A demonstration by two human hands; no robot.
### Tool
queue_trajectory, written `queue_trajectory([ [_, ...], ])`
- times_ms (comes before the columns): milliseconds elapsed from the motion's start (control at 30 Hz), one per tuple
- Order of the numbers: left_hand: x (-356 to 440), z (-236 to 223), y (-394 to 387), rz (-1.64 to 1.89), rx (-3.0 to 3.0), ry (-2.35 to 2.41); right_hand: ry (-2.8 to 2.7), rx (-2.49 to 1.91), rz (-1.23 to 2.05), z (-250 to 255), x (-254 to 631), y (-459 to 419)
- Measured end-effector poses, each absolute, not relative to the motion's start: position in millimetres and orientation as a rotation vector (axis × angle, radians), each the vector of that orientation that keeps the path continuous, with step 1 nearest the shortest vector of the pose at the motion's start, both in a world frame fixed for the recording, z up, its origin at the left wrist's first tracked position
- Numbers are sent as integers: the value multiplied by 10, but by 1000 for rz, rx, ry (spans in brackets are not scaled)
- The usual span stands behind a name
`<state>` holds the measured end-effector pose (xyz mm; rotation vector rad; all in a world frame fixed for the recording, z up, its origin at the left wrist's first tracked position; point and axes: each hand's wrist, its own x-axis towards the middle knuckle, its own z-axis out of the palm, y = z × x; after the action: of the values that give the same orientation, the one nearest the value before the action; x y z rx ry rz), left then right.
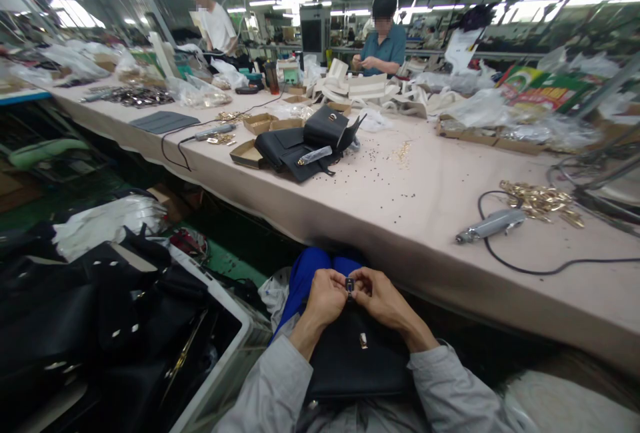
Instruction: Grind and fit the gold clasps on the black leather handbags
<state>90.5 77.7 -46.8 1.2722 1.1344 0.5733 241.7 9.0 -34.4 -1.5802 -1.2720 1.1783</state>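
A black leather bag (357, 360) lies on my lap, with a small shiny metal clasp (363, 340) on its face. At the bag's far edge, my left hand (327, 294) and my right hand (377, 293) meet with fingers closed. Between their fingertips they pinch a small dark fitting with a metal frame (350, 284). Whether it is joined to the bag cannot be made out, since the fingers cover its sides.
On the table (425, 220) are a grey electric screwdriver (493, 225) with its cord, gold metal parts (543, 201) and another black bag (300, 146). A white crate (235, 313) of black bags stands at left. Two people work across the table.
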Motion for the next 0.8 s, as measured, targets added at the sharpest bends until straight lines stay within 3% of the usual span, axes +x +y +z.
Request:
queue_trajectory([
  [567, 896, -422, 772, 557, 1323, 1119, -1134, -1643, 1165, -312, 2296, 109],
  [800, 812, -843, 943, 585, 1228, 994, -1274, -1810, 884, -116, 2424, 72],
])
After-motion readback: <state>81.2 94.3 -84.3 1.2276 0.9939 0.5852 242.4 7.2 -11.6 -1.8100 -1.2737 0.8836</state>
